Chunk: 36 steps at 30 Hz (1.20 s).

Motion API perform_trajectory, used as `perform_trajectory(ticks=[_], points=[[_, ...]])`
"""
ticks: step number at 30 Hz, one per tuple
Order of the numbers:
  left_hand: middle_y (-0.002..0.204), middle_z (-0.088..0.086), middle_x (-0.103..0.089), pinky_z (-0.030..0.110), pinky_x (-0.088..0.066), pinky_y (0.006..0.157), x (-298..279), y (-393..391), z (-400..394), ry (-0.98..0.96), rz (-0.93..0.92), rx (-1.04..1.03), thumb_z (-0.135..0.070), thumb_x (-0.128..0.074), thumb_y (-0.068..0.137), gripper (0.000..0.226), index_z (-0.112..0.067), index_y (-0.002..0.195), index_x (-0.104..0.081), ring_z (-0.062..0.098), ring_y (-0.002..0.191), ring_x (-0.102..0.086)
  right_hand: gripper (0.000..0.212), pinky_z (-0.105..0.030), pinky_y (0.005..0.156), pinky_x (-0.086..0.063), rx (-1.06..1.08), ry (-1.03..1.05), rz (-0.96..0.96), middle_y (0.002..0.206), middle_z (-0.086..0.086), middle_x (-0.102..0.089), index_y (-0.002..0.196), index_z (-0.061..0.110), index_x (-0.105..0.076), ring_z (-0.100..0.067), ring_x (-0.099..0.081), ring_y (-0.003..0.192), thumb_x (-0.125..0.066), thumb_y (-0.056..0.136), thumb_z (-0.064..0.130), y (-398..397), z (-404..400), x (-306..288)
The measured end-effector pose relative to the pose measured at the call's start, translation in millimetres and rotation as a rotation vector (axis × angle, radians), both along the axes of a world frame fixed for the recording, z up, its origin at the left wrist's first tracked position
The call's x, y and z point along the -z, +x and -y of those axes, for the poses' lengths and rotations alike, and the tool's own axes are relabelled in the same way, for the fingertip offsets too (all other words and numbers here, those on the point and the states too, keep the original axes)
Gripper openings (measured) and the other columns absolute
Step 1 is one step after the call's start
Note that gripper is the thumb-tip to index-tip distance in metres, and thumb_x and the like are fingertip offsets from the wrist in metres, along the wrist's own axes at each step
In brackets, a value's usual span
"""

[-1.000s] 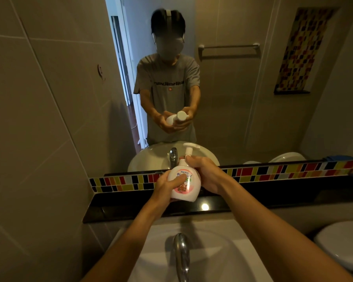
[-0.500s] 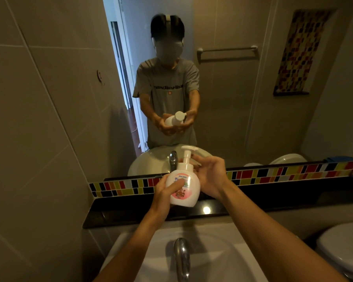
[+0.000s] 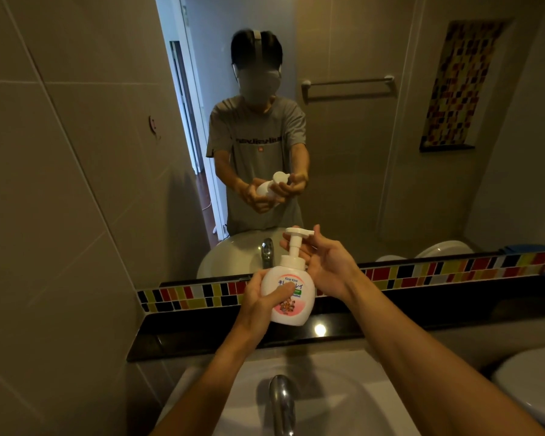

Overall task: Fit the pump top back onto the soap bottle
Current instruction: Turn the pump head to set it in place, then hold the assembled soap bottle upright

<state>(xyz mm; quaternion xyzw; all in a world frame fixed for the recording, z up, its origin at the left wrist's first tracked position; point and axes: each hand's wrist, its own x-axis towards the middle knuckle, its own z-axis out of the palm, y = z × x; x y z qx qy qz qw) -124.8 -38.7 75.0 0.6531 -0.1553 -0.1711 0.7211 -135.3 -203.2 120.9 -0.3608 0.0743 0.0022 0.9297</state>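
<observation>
A white soap bottle [image 3: 291, 297] with a pink label is held upright above the sink, in front of the mirror. My left hand [image 3: 261, 302] grips its body from the left, thumb across the label. The white pump top [image 3: 294, 247] sits on the bottle's neck with its stem raised and its nozzle pointing right. My right hand [image 3: 324, 262] is just right of the pump, fingers spread; one fingertip reaches behind the nozzle, and contact is unclear.
A chrome tap [image 3: 282, 404] and white basin [image 3: 343, 398] lie below my arms. A black ledge [image 3: 422, 316] with a coloured tile strip runs under the mirror [image 3: 359, 152]. A toilet [image 3: 529, 385] stands at the right. A tiled wall [image 3: 51, 215] closes the left.
My right hand has come off the pump collar and opened, drifting right. The pump stem now stands fully visible. The bottle stays in my left hand.
</observation>
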Motion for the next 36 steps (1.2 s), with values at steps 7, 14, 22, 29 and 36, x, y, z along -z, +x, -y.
perform_trajectory(ticks=[7, 14, 22, 29, 36], points=[[0.115, 0.005, -0.061, 0.039, -0.061, 0.077, 6.5, -6.1, 7.7, 0.104, 0.139, -0.135, -0.025, -0.077, 0.076, 0.058, -0.022, 0.124, -0.046, 0.024, 0.1, -0.066, 0.032, -0.039, 0.083, -0.053, 0.044, -0.13, -0.004, 0.103, -0.009, -0.071, 0.118, 0.011, -0.066, -0.023, -0.067, 0.098, -0.055, 0.098, 0.033, 3.0, -3.3, -2.6], [0.119, 0.009, -0.061, 0.033, -0.061, 0.072, 11.2, -8.6, 7.6, 0.054, 0.093, -0.148, -0.023, -0.074, 0.078, 0.055, -0.022, 0.126, -0.047, 0.024, 0.101, -0.066, 0.043, -0.04, 0.079, -0.055, 0.07, -0.281, -0.024, 0.108, -0.011, -0.069, 0.129, 0.01, -0.063, -0.024, -0.065, 0.099, -0.063, 0.093, 0.034, 5.8, -10.2, -4.6], [0.115, 0.017, -0.066, 0.025, -0.057, 0.064, 9.9, -5.4, 1.1, -0.059, -0.038, -0.037, -0.044, -0.059, 0.07, 0.066, -0.012, 0.127, -0.05, 0.026, 0.094, -0.07, 0.04, -0.037, 0.077, -0.055, 0.043, -0.305, -0.026, 0.103, -0.011, -0.071, 0.128, 0.007, -0.063, -0.022, -0.066, 0.092, -0.057, 0.097, 0.032, 5.0, -13.1, -2.8], [0.11, 0.015, -0.068, 0.03, -0.056, 0.069, 13.2, 0.1, -1.0, -0.082, -0.063, -0.019, -0.044, -0.058, 0.07, 0.064, -0.011, 0.125, -0.052, 0.026, 0.093, -0.071, 0.049, -0.035, 0.072, -0.053, 0.044, -0.324, -0.026, 0.099, -0.01, -0.069, 0.137, 0.003, -0.058, -0.02, -0.064, 0.09, -0.056, 0.097, 0.031, 4.8, -16.2, -5.1], [0.108, 0.014, -0.069, 0.032, -0.056, 0.072, 18.9, 5.1, -3.4, -0.07, -0.072, 0.005, -0.042, -0.065, 0.076, 0.056, -0.012, 0.121, -0.054, 0.026, 0.094, -0.071, 0.049, -0.037, 0.077, -0.053, 0.053, -0.34, -0.026, 0.105, -0.013, -0.067, 0.137, 0.002, -0.058, -0.022, -0.064, 0.093, -0.058, 0.096, 0.03, 5.4, -18.9, -5.1]])
